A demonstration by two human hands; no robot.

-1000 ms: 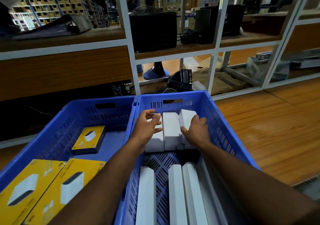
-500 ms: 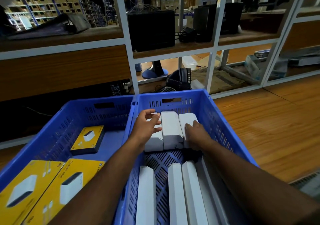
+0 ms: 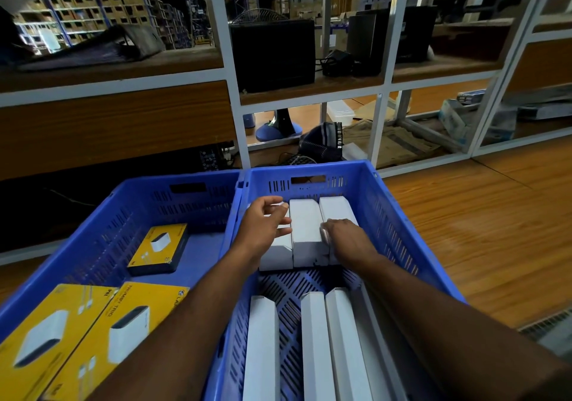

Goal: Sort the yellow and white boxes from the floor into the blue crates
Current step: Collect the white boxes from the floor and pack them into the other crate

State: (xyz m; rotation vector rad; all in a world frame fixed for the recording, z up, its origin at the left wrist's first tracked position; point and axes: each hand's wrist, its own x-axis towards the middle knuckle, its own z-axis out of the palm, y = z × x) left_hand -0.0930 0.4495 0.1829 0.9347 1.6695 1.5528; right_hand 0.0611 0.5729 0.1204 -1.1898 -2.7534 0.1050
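Observation:
Two blue crates stand side by side on the floor. The right crate (image 3: pixel 393 215) holds three white boxes (image 3: pixel 305 230) standing on edge at its far end and several more white boxes (image 3: pixel 315 345) at its near end. My left hand (image 3: pixel 263 227) rests on the leftmost far white box, fingers loosely curled over its top. My right hand (image 3: pixel 343 235) presses the rightmost far white box near its front end. The left crate (image 3: pixel 102 230) holds a small yellow box (image 3: pixel 159 247) and two large yellow boxes (image 3: pixel 89 335).
A white metal shelving frame (image 3: pixel 235 91) rises just beyond the crates, with black monitors, a fan base and a black bag on its shelves and behind it. Wooden floor (image 3: pixel 464 230) stretches to the right of the crates.
My right hand slid back toward me along the rightmost white box. The left hand stayed on the left box. The view shifted slightly.

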